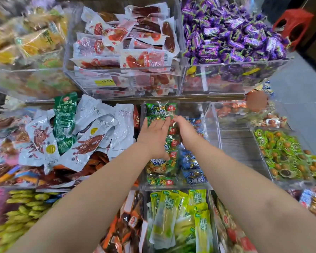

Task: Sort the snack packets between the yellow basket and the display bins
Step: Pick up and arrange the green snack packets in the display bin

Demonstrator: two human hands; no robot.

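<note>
Both my hands reach into a clear acrylic display bin (pixel 211 123) in the middle row. It holds green snack packets (pixel 161 110) on its left side and blue snack packets (pixel 192 161) on its right. My left hand (pixel 154 137) lies flat with straight fingers on the green packets. My right hand (pixel 185 131) rests with fingers pointing down among the packets at the line between green and blue; its fingertips are hidden. No yellow basket is in view.
Around it stand more clear bins: white chicken-feet packs (pixel 91 136) left, red sausage packs (pixel 128 42) and purple candies (pixel 232 37) above, green egg packs (pixel 288 154) right, lime-green packs (pixel 181 220) below. A red stool (pixel 294 24) stands on the floor, top right.
</note>
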